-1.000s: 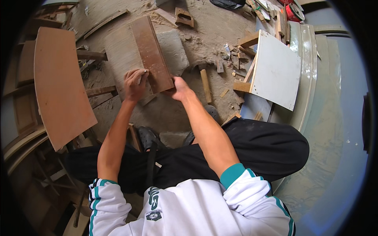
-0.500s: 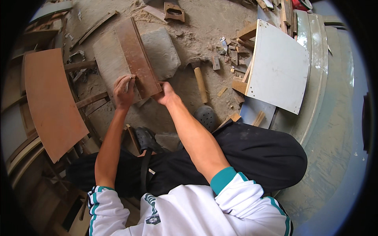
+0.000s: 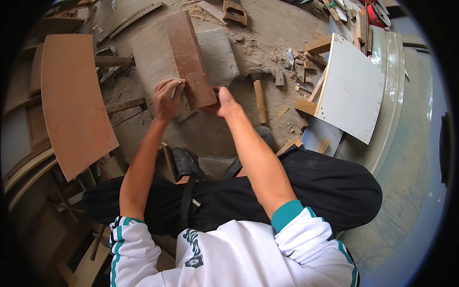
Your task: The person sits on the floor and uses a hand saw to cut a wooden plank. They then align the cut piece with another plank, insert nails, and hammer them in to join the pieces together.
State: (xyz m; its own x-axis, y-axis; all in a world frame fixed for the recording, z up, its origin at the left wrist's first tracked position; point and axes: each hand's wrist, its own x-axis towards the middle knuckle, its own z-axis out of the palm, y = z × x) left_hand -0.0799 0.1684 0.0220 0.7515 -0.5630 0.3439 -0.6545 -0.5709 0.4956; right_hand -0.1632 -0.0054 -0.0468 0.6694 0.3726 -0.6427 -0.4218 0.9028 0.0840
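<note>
In front of me lies a brown wooden board (image 3: 189, 57) with a raised long edge, beside a wide greyish panel (image 3: 152, 60) that it joins or overlaps. My right hand (image 3: 224, 101) is wrapped round the board's near right corner, its fingers partly hidden underneath. Against the board's left side, near its close end, my left hand (image 3: 167, 99) is closed in a pinch. A tiny pale tip shows at those fingertips, too small to name. Under the board's far right side sits a grey stone slab (image 3: 217, 57). A hammer (image 3: 259, 101) with a wooden handle rests on the ground to the right.
A wooden saw handle (image 3: 235, 12) lies at the far side. Left stands a reddish-brown curved panel (image 3: 76, 105) over wooden frames; right, a white panel (image 3: 351, 88) leans on wood pieces. Small offcuts (image 3: 301, 71) litter the dirt floor. My feet in dark clogs (image 3: 184, 162) are close below.
The whole view has shifted, so the scene sits further right. Both hands keep about the same places on the board.
</note>
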